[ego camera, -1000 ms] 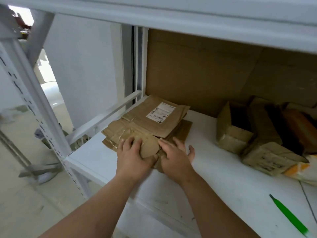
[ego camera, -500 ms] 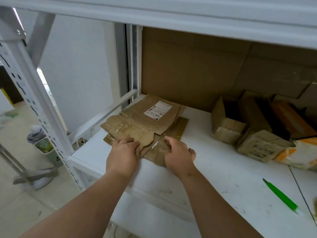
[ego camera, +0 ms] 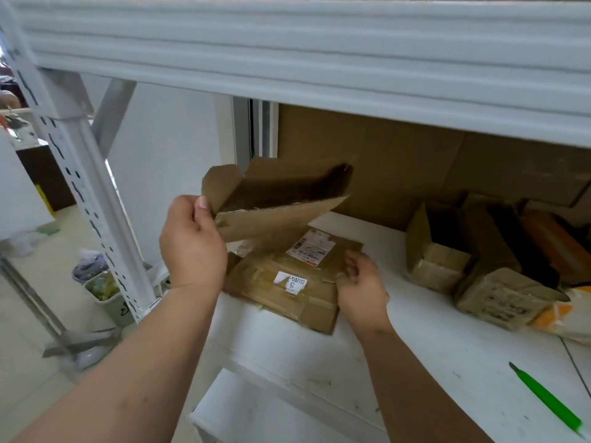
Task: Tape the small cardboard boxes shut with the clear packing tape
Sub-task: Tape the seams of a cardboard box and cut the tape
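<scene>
My left hand (ego camera: 192, 244) pinches the near corner of a flattened brown cardboard box (ego camera: 275, 203) and holds it lifted and tilted above the shelf. Beneath it a stack of flattened boxes (ego camera: 287, 289) with white labels lies on the white shelf (ego camera: 431, 353). My right hand (ego camera: 359, 287) grips the right edge of that stack, fingers curled over the cardboard. No roll of tape is visible.
Several folded small boxes (ego camera: 447, 260) lie on their sides at the right of the shelf, next to an orange-and-white package (ego camera: 563, 318). A green utility knife (ego camera: 548, 401) lies near the front right. A white upright post (ego camera: 92, 203) stands left; an upper shelf beam (ego camera: 319, 65) hangs overhead.
My left hand has lifted the top flattened box off the stack and raised it. My right hand has shifted to the stack's right edge. The view has moved closer.
</scene>
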`<state>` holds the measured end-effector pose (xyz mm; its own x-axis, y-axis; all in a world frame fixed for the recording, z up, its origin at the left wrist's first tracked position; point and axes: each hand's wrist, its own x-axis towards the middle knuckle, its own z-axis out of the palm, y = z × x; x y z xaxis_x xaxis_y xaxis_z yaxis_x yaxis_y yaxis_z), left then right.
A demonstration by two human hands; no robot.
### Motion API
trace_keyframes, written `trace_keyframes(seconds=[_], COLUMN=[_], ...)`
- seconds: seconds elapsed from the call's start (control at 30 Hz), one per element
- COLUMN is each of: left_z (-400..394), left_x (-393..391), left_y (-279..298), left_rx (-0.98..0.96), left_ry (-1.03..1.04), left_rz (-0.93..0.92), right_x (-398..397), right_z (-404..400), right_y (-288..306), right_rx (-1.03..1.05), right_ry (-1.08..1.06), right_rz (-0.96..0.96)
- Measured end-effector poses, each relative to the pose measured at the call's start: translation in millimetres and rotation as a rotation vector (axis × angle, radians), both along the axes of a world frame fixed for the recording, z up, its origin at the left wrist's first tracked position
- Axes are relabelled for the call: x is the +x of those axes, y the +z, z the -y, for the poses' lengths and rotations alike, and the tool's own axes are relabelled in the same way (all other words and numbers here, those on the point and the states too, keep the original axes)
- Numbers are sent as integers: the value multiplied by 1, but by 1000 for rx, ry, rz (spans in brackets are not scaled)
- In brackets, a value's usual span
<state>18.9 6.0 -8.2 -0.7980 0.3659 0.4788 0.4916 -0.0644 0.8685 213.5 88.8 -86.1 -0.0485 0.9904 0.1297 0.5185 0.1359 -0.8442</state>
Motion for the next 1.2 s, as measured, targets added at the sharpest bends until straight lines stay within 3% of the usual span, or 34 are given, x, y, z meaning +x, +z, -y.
trace_keyframes(seconds=[0.13,0.23,0.3,0.4,0.53,0.63,0.8,1.0,1.13,1.2], left_z=[11,20,26,34,39,37,41,48,52,52], left_x=[-8,-3,7,25,56,77,107,140,168,178], left_y=[18,20,17,8,-1,-13,-24,-1,2,-14], left_rx=[120,99,65,14,-18,-44,-94,-108,-209,-297], left_ry=[-143,-267,-337,-420,-513,-590,-716,-911,-920,-884], left_rz=[120,198,237,292,379,405,346,222,160,222], right_x=[6,19,33,55,94,122,156,190,213,221], right_z=[9,30,46,68,94,113,138,143,143,146], right_y=[24,49,60,65,51,38,26,46,41,32], right_rx=[120,176,221,243,276,190,131,244,193,155], right_ry=[-102,-145,-165,-151,-140,-146,-153,-219,-233,-263], right_rz=[-345,-625,-706,-668,-468,-361,-466,-581,-539,-491])
